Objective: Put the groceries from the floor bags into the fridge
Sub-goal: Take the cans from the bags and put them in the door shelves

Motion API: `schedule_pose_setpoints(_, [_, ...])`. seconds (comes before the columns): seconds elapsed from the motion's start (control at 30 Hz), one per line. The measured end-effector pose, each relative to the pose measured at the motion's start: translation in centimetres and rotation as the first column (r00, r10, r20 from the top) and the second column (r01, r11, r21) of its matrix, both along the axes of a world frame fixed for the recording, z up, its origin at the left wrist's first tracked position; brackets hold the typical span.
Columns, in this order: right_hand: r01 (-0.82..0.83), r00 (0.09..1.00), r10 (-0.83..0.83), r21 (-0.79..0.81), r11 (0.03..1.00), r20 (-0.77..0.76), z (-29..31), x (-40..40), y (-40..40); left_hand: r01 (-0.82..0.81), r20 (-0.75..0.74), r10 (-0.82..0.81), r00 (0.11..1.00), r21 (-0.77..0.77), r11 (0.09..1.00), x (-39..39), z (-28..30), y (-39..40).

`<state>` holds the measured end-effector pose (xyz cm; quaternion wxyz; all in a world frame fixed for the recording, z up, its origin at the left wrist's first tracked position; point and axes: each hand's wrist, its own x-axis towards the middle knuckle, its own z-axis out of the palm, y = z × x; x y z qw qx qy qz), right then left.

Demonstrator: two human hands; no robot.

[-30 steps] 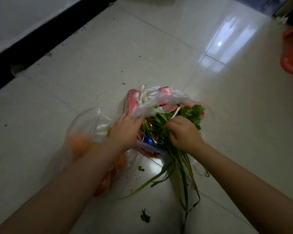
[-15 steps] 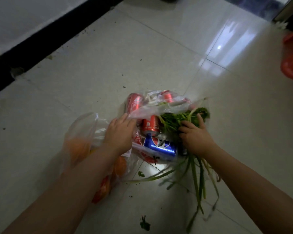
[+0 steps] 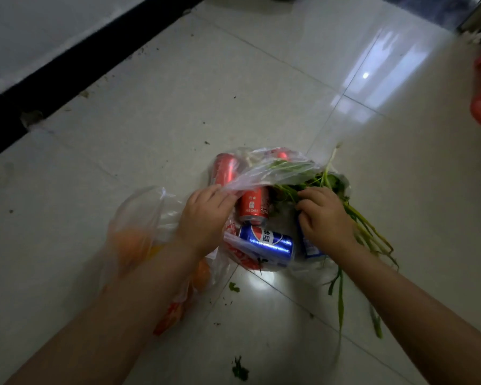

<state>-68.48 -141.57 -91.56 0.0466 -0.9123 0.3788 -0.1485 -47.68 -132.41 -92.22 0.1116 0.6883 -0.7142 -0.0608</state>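
Two hands: left hand pinches bag, right hand grips greens.

Glossy pale floor tiles mirror a light; black baseboard upper left.

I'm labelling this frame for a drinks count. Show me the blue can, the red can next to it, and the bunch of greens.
blue can (image 3: 267,243): head view, on its printed side.
red can (image 3: 253,204): head view, on its label.
bunch of greens (image 3: 297,187): head view, on the stems left of the right hand's fingers.
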Motion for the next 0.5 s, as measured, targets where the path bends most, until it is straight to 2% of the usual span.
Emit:
schedule_pose_setpoints(0.07, [0.028, 0.989, -0.034, 0.047, 0.998, 0.143, 0.4, 0.8, 1.8, 0.030, 0.015, -0.029, 0.999, -0.058, 0.998, 0.2, 0.5, -0.1])
schedule_pose_setpoints(0.1, [-0.020, 0.985, 0.009, 0.062, 0.998, 0.174, 0.3, 1.3, 2.3, 0.030, 0.025, -0.028, 0.999, -0.073, 0.997, 0.3, 0.5, -0.1])
schedule_pose_setpoints(0.13, [-0.082, 0.988, 0.068, 0.097, 0.992, 0.138, 0.1, 1.9, 2.7, 0.016, 0.027, -0.015, 1.000, -0.058, 0.998, 0.3, 0.6, -0.2])
schedule_pose_setpoints(0.2, [-0.135, 0.983, 0.166, 0.327, 0.936, -0.071, -0.3, 3.2, 2.9, -0.019, 0.045, 0.021, 0.999, -0.037, 0.999, 0.3, 0.7, 0.0])
schedule_pose_setpoints(0.27, [0.015, 0.941, 0.164, 0.522, 0.853, -0.295, -1.6, 4.2, 3.1, -0.061, 0.071, 0.064, 0.995, -0.045, 0.997, 0.2, 0.9, 0.0])
schedule_pose_setpoints(0.3, [0.088, 0.917, 0.156, 0.567, 0.819, -0.367, -2.2, 4.6, 3.1, -0.082, 0.086, 0.087, 0.992, -0.055, 0.995, 0.1, 1.0, 0.0])
schedule_pose_setpoints(0.37, [0.139, 0.900, 0.153, 0.600, 0.788, -0.408, -3.0, 5.2, 3.3, -0.100, 0.082, 0.105, 0.991, -0.057, 0.993, -0.2, 1.2, -0.3])
schedule_pose_setpoints(0.5, [0.193, 0.842, 0.168, 0.579, 0.792, -0.512, -3.7, 5.0, 4.1, -0.114, 0.098, 0.115, 0.989, -0.008, 0.993, -0.5, 1.2, -0.2])
